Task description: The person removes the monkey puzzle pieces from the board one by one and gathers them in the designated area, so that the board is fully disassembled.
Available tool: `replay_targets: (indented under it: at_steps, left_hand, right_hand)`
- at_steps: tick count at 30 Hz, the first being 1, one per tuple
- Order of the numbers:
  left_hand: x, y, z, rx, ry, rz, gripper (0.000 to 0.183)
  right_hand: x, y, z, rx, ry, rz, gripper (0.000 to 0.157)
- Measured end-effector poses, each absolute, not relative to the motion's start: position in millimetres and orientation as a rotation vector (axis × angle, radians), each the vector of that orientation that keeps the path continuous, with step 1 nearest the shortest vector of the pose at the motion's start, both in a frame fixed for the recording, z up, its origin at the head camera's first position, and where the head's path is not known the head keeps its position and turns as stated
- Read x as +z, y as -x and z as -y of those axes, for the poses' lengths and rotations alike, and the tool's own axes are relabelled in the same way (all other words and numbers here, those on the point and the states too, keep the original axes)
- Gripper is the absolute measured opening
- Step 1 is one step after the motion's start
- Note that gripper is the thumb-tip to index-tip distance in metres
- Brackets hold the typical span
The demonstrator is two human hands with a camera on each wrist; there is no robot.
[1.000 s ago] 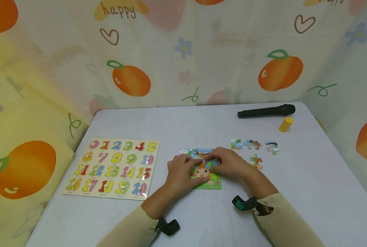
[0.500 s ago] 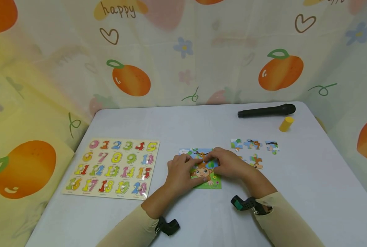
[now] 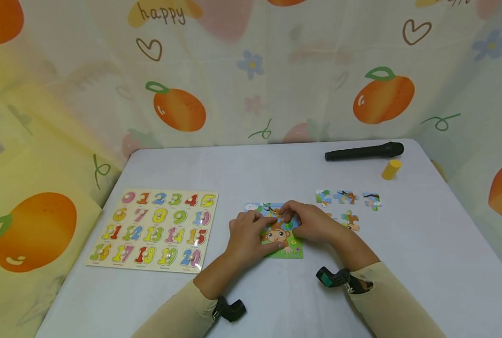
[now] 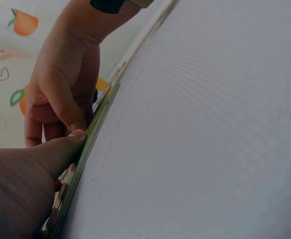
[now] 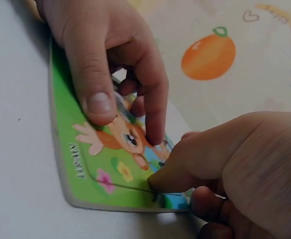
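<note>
A small monkey jigsaw puzzle [image 3: 292, 252] with a green lower edge lies on the table between both hands. My left hand [image 3: 247, 237] rests over its left part, thumb and index finger reaching onto the picture. In the right wrist view, the left thumb [image 5: 99, 105] presses beside the monkey's face. My right hand [image 3: 318, 223] bends over the upper right part of the puzzle. Its thumb [image 5: 172, 172] touches the picture near the right edge, while other fingers curl below it. I cannot tell whether these fingers pinch a piece.
Several loose jigsaw pieces [image 3: 346, 197] lie right of the puzzle, partly behind the right hand. A number peg board [image 3: 154, 230] lies to the left. A black microphone [image 3: 364, 151] and a yellow cylinder [image 3: 391, 170] stand at the table's back right.
The right index finger has shifted slightly left and bent more over the upper puzzle; the right thumb has moved slightly. The left hand stays in place.
</note>
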State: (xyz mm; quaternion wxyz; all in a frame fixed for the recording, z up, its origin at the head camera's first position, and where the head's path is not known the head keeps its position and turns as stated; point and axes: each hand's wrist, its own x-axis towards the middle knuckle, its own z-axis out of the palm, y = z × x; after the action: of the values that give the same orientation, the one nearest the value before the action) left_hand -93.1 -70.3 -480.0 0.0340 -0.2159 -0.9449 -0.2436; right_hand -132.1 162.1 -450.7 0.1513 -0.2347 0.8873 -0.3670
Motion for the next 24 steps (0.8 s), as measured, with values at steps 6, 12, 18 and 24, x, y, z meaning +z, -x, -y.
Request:
replay_targets:
  at_steps: [6, 12, 18, 24]
  left_hand:
    - [-480.1, 93.2, 70.1, -0.743, 0.667, 2.911, 0.068]
    - [-480.9, 93.3, 70.2, -0.74, 0.654, 2.935, 0.07]
    - [-481.8, 93.3, 70.9, -0.739, 0.66, 2.919, 0.068]
    - [-481.9, 93.5, 71.1, -0.743, 0.66, 2.902, 0.066]
  right_hand:
    - [-451.1, 133.0, -162.0, -0.988, 0.722, -2.578, 0.043]
    - [-450.0, 133.0, -160.4, -0.976, 0.717, -2.565, 0.041]
    - [-447.3, 133.5, -161.0, -1.067, 0.688, -2.491, 0.039]
    - [-448.2, 133.9, -162.7, -1.114, 0.689, -2.455, 0.032]
